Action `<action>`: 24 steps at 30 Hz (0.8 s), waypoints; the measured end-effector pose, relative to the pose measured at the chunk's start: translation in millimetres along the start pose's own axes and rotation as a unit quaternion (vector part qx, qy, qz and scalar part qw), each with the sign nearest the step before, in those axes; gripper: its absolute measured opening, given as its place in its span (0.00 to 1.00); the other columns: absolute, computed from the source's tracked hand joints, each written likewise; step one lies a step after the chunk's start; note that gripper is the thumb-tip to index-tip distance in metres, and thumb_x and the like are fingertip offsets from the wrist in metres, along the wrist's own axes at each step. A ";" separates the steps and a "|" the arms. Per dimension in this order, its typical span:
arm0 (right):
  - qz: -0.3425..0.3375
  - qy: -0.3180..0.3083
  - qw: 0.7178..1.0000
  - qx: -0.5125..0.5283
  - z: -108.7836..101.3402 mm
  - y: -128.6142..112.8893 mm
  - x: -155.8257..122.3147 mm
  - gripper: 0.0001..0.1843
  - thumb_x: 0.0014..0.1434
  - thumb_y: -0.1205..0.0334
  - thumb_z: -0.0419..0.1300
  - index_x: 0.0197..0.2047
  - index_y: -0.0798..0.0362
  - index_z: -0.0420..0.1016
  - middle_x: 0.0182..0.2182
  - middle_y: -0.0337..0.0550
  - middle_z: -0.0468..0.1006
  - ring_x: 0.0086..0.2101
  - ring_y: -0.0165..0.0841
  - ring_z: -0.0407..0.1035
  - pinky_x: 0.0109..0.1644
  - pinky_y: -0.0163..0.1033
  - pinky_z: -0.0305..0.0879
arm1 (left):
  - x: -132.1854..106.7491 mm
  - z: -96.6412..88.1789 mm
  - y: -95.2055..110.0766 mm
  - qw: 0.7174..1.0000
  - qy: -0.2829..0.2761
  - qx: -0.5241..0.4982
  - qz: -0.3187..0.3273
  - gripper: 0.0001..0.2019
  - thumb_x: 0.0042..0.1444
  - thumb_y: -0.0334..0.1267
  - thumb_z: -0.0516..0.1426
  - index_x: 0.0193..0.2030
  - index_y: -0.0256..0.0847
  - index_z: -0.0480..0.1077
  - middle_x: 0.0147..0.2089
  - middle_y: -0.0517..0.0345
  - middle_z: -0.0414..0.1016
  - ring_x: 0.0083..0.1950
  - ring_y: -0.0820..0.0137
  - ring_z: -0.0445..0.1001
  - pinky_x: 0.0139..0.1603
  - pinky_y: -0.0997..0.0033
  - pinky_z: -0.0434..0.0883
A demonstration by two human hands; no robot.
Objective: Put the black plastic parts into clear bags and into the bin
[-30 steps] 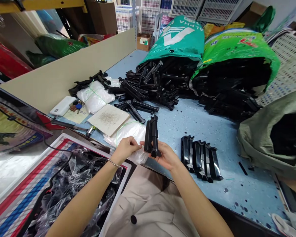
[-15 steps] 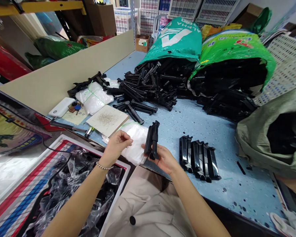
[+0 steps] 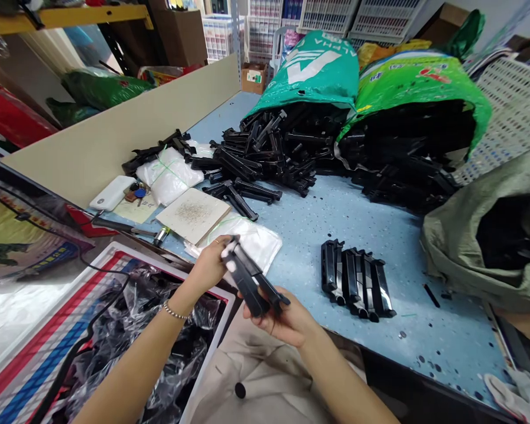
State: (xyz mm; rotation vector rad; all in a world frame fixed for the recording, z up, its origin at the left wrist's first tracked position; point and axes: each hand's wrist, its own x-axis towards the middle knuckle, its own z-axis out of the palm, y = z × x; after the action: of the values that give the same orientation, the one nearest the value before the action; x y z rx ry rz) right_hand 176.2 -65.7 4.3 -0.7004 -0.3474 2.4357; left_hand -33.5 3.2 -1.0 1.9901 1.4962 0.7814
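My right hand [image 3: 282, 318] is closed around the lower end of a pair of long black plastic parts [image 3: 249, 280], held tilted above my lap at the table edge. At their upper end, my left hand [image 3: 212, 262] has its fingers pinched on what looks like a thin clear plastic bag [image 3: 230, 268]; pale film shows over that end, though its outline is hard to see. Just behind lies a stack of clear plastic bags [image 3: 260, 241]. To the right, several similar black parts [image 3: 355, 280] lie side by side on the blue table [image 3: 300, 229].
A heap of loose black parts [image 3: 256, 153] spills from a teal sack [image 3: 311, 73] beside a green sack [image 3: 428, 88]. Left are a speckled board [image 3: 193, 213], a white device [image 3: 112, 193] and a bundled bag stack [image 3: 170, 175]. Below left stands a crate [image 3: 110, 250] of bagged black things.
My right hand has brought the black parts left and down, tilting their top toward my left hand. My left hand now meets their upper end. The bag stack is more uncovered.
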 end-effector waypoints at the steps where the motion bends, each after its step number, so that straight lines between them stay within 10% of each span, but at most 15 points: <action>1: 0.038 -0.013 0.999 0.036 -5.9 3.0 1.9 0.16 0.56 0.57 0.63 0.39 0.63 0.75 0.26 0.45 0.77 0.22 0.23 0.65 0.21 0.25 0.61 | -1.7 -0.6 -2.2 1.000 0.003 -0.002 -0.004 0.22 0.53 0.28 0.51 0.55 0.36 0.69 0.56 0.45 0.71 0.43 0.66 0.76 0.48 0.62 0.74; 4: 0.049 -0.019 0.995 0.087 -24.6 2.8 13.1 0.15 0.57 0.57 0.61 0.41 0.60 0.74 0.25 0.39 0.73 0.19 0.20 0.57 0.15 0.22 0.52 | -17.7 -1.2 4.4 0.999 0.007 0.037 0.004 0.27 0.56 0.28 0.49 0.64 0.38 0.60 0.64 0.43 0.62 0.53 0.62 0.73 0.56 0.57 0.72; 10: -0.150 0.156 0.958 -0.189 -19.3 -3.6 31.3 0.10 0.54 0.56 0.63 0.30 0.54 0.73 0.20 0.35 0.68 0.19 0.23 0.56 0.18 0.27 0.51 | -53.3 18.0 54.8 0.979 -0.122 -0.002 0.166 0.32 0.60 0.25 0.46 0.71 0.46 0.46 0.69 0.47 0.56 0.68 0.64 0.59 0.66 0.59 0.63; 13: -0.231 0.182 0.864 -0.409 -2.8 -1.8 20.8 0.07 0.57 0.59 0.61 0.39 0.50 0.76 0.28 0.38 0.75 0.28 0.29 0.66 0.30 0.32 0.62 | -60.6 11.3 68.4 0.983 -0.116 -0.008 0.140 0.29 0.60 0.32 0.51 0.68 0.47 0.54 0.64 0.47 0.64 0.63 0.62 0.65 0.63 0.60 0.67; 16: -0.204 0.073 0.802 -0.557 -0.9 -19.3 -4.4 0.15 0.63 0.59 0.54 0.52 0.47 0.73 0.40 0.42 0.79 0.36 0.35 0.72 0.41 0.40 0.68 | -84.8 -23.9 59.7 0.991 -0.090 0.036 0.091 0.22 0.60 0.39 0.53 0.61 0.53 0.65 0.57 0.53 0.73 0.57 0.61 0.72 0.59 0.63 0.70; 18: -0.215 0.100 0.747 -0.621 -13.1 -45.2 -23.4 0.19 0.65 0.61 0.51 0.57 0.46 0.70 0.49 0.45 0.77 0.45 0.39 0.72 0.49 0.46 0.67 | -112.2 -56.7 35.1 0.991 -0.101 0.089 0.024 0.21 0.57 0.43 0.55 0.59 0.59 0.67 0.57 0.59 0.74 0.56 0.59 0.73 0.59 0.63 0.70; 21: -0.253 0.239 0.584 -0.734 -40.2 -84.9 -40.1 0.24 0.62 0.70 0.47 0.59 0.47 0.69 0.55 0.48 0.72 0.55 0.42 0.65 0.59 0.53 0.60 | -153.7 -94.8 -23.6 0.972 -0.119 0.156 -0.126 0.18 0.49 0.45 0.59 0.48 0.58 0.76 0.51 0.60 0.78 0.53 0.54 0.76 0.52 0.60 0.74; 24: -0.243 0.211 0.487 -0.812 -52.1 -94.0 -30.3 0.32 0.57 0.78 0.46 0.62 0.46 0.66 0.61 0.48 0.65 0.59 0.43 0.60 0.60 0.53 0.60 | -180.7 -100.5 -72.1 0.931 -0.194 0.191 -0.244 0.07 0.39 0.38 0.61 0.28 0.49 0.79 0.33 0.57 0.82 0.37 0.54 0.80 0.39 0.61 0.77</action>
State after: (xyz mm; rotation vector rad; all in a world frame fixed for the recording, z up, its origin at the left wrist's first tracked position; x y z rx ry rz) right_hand 269.0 -3.9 9.9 -1.4786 -2.2836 0.6031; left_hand -193.1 -146.6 -6.4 1.7584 1.8714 -0.1175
